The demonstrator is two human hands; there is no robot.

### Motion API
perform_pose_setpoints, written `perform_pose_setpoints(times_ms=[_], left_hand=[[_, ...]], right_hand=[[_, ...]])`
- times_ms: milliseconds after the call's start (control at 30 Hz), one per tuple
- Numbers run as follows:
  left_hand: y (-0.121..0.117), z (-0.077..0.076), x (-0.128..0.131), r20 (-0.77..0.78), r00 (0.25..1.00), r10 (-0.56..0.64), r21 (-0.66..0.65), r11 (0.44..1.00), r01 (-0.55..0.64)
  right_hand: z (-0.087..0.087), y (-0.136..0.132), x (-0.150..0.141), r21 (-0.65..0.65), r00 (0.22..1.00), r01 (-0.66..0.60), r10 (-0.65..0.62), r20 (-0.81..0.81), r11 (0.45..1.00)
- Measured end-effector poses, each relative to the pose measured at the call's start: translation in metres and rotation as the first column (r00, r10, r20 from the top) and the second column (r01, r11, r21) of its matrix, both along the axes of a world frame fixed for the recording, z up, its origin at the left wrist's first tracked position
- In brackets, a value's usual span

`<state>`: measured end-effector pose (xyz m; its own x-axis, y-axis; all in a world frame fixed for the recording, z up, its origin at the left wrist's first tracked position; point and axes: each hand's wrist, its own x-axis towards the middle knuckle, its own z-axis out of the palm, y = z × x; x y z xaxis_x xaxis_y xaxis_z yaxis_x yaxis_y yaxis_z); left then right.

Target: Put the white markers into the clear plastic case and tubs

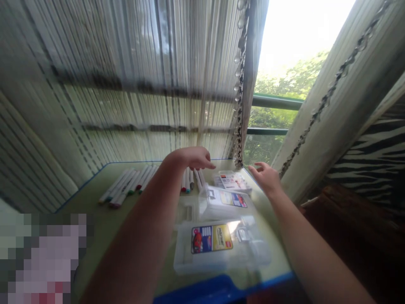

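Observation:
My left hand [200, 158] is over the far side of the table, above white markers [190, 181] with coloured ends. Its fingers are partly bent and a little apart, and I see nothing held in them. At the table's right edge, my right hand [266, 176] has its thumb and fingers apart, with nothing between them. Between the hands lies a small clear case [232, 180] with a white and orange label; neither hand plainly touches it. Nearer to me are an upright-looking clear plastic box part [226, 202] and a larger clear marker box [211, 239] with a blue and yellow label.
More white markers [128, 185] lie in a row at the left on the pale green table [104, 236], which has a blue rim. A striped string curtain [142, 84] hangs right behind it. A zebra-patterned surface [370, 152] is at the right.

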<state>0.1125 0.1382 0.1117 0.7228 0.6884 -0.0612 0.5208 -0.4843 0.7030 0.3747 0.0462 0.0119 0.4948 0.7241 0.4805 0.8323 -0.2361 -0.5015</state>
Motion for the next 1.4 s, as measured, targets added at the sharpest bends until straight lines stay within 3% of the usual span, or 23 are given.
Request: perform_pose_setpoints(times_ms=[67,133,167,233,300,333,400,467,533,600,733,800,867,900,967,1100,1233,1400], left_hand=[[-0.008,0.011,-0.005,0.101,0.995,0.018,0.037,0.999,-0.022],[-0.021,0.023,-0.01,0.21,0.976,0.058,0.12,0.989,-0.085],[-0.029,0.027,-0.012,0.26,0.963,0.068,0.147,0.983,-0.109],[-0.047,0.034,-0.017,0.39,0.918,0.07,0.158,0.977,-0.142],[-0.07,0.039,-0.02,0.507,0.86,0.062,0.165,0.972,-0.168],[-0.082,0.041,-0.02,0.528,0.846,0.075,0.195,0.959,-0.207],[-0.107,0.045,-0.017,0.444,0.883,0.151,0.302,0.903,-0.306],[-0.129,0.046,-0.009,0.227,0.926,0.303,0.421,0.827,-0.373],[-0.146,0.04,-0.002,-0.1,0.878,0.468,0.542,0.766,-0.346],[-0.153,0.025,0.001,-0.216,0.828,0.517,0.616,0.73,-0.295],[-0.149,-0.026,-0.017,-0.023,0.833,0.553,0.615,0.665,-0.424],[-0.147,-0.05,-0.034,0.115,0.855,0.505,0.587,0.66,-0.469],[-0.15,-0.068,-0.051,0.27,0.886,0.376,0.539,0.704,-0.463],[-0.155,-0.075,-0.058,0.309,0.915,0.26,0.522,0.758,-0.392],[-0.168,-0.084,-0.068,0.299,0.95,0.087,0.503,0.832,-0.234],[-0.196,-0.097,-0.076,0.125,0.992,-0.011,0.539,0.84,-0.059],[-0.203,-0.11,-0.081,0.101,0.995,-0.005,0.575,0.816,-0.054],[-0.195,-0.125,-0.092,0.247,0.969,0.019,0.609,0.774,-0.17]], right_hand=[[0.006,-0.005,-0.002,0.123,0.997,-0.064,0.069,-0.035,0.99],[0.015,-0.014,-0.01,0.196,0.958,-0.238,0.263,-0.115,0.951],[0.02,-0.021,-0.016,0.202,0.9,-0.364,0.399,-0.175,0.909],[0.03,-0.035,-0.03,0.133,0.72,-0.621,0.63,-0.291,0.772],[0.037,-0.049,-0.044,0.002,0.599,-0.775,0.735,-0.318,0.632],[0.037,-0.055,-0.05,-0.034,0.591,-0.79,0.747,-0.305,0.612],[0.031,-0.061,-0.055,-0.051,0.642,-0.751,0.712,-0.284,0.658],[0.018,-0.062,-0.054,0.06,0.678,-0.695,0.681,-0.276,0.716],[0.003,-0.061,-0.051,0.173,0.65,-0.693,0.71,-0.273,0.7],[-0.01,-0.062,-0.047,0.222,0.61,-0.719,0.751,-0.254,0.659],[-0.02,-0.073,-0.045,0.165,0.642,-0.724,0.742,-0.192,0.669],[-0.021,-0.082,-0.045,0.152,0.666,-0.707,0.723,-0.185,0.691],[-0.022,-0.091,-0.045,0.161,0.662,-0.696,0.712,-0.235,0.7],[-0.023,-0.095,-0.046,0.178,0.648,-0.691,0.71,-0.276,0.7],[-0.025,-0.103,-0.05,0.212,0.617,-0.676,0.699,-0.361,0.706],[-0.022,-0.113,-0.061,0.194,0.6,-0.637,0.638,-0.483,0.746],[-0.011,-0.119,-0.066,0.093,0.608,-0.648,0.587,-0.535,0.756],[0.001,-0.117,-0.068,0.047,0.6,-0.663,0.569,-0.562,0.747]])
